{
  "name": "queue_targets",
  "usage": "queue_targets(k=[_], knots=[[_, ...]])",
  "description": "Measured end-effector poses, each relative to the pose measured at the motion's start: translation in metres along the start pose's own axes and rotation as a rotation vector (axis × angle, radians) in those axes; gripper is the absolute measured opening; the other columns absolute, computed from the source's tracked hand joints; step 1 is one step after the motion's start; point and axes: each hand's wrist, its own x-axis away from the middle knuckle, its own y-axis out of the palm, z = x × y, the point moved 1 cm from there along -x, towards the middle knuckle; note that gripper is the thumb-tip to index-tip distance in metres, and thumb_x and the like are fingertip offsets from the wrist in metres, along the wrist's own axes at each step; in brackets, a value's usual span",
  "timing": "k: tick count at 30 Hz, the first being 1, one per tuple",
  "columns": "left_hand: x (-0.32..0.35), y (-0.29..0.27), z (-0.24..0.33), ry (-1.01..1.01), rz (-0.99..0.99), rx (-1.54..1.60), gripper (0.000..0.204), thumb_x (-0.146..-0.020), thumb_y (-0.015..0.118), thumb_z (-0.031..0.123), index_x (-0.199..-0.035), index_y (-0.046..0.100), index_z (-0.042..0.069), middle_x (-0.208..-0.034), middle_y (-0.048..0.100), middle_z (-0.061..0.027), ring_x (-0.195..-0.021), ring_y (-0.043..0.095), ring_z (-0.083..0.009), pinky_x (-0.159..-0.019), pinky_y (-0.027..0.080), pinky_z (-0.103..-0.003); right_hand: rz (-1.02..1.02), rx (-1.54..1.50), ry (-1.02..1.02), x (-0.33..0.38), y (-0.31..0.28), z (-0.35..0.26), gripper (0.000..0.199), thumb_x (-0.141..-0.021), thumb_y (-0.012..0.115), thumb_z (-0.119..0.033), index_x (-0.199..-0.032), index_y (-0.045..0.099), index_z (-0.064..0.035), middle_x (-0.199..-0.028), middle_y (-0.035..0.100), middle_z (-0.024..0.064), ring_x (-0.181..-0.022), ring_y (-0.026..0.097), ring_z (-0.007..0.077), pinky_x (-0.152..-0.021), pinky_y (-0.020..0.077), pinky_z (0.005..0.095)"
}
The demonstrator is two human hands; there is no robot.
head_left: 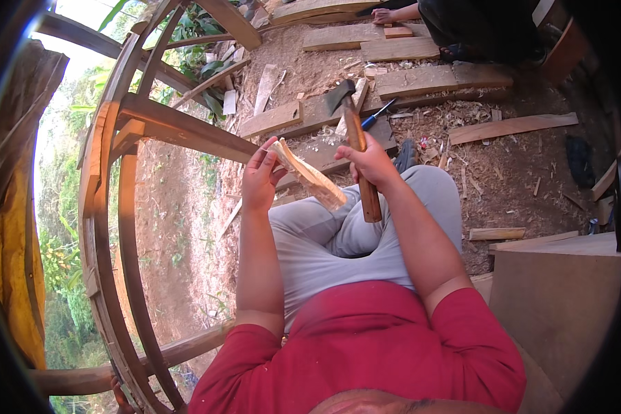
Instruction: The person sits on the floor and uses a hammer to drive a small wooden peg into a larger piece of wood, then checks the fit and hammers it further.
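Observation:
My left hand point(261, 176) pinches the upper end of a split, pale piece of wood point(312, 178), which slants down to the right above my lap. In my right hand point(370, 162) is a hatchet point(355, 127), gripped around its brown wooden handle. The dark metal hatchet head points away from me, over a wooden block point(317, 114) on the ground. Just right of the hatchet lies a slim blue-and-black tool point(375, 117); its kind is unclear. A narrow light wood strip point(352, 107) rests behind the hatchet head.
A wooden frame point(103, 193) stands along my left. Several planks point(445, 81) and wood chips lie on the dirt ground ahead. At the far right another person's hand point(385, 16) rests by a small block. A large wooden box or panel point(559, 297) is at my right.

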Motion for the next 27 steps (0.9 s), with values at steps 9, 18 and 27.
queue_targets(k=[9, 18, 27], knots=[[-0.023, 0.003, -0.033, -0.172, -0.040, 0.053, 0.036, -0.110, 0.062, 0.017, -0.144, 0.062, 0.004, -0.120, 0.072, -0.0070, -0.102, 0.070, -0.0111, -0.079, 0.061, -0.027, -0.268, -0.084, 0.135, 0.020, 0.029, 0.021, 0.067, -0.086, 0.092, -0.027, -0.133, 0.050, -0.0025, -0.089, 0.065, 0.0032, -0.056, 0.059, 0.0091, -0.050, 0.0498, 0.0280], [0.034, 0.037, -0.083, -0.305, -0.133, -0.292, 0.075, -0.103, 0.074, 0.026, -0.162, 0.034, 0.005, -0.139, 0.060, -0.0128, -0.124, 0.064, -0.0214, -0.103, 0.057, -0.039, 0.154, -0.033, -0.019, -0.008, 0.022, 0.040, 0.056, -0.086, 0.092, -0.020, -0.120, 0.051, -0.0022, -0.094, 0.069, 0.0073, -0.059, 0.062, 0.0105, -0.054, 0.0532, 0.0308], [0.026, 0.039, -0.094, 0.002, 0.047, -0.769, 0.051, -0.099, 0.068, 0.017, -0.146, 0.058, 0.001, -0.108, 0.076, -0.0109, -0.094, 0.074, -0.0163, -0.083, 0.060, -0.032, 0.212, 0.057, 0.068, -0.012, 0.014, 0.044, 0.046, -0.095, 0.081, -0.020, -0.122, 0.049, -0.0031, -0.084, 0.065, 0.0056, -0.057, 0.062, 0.0133, -0.049, 0.0514, 0.0324]])
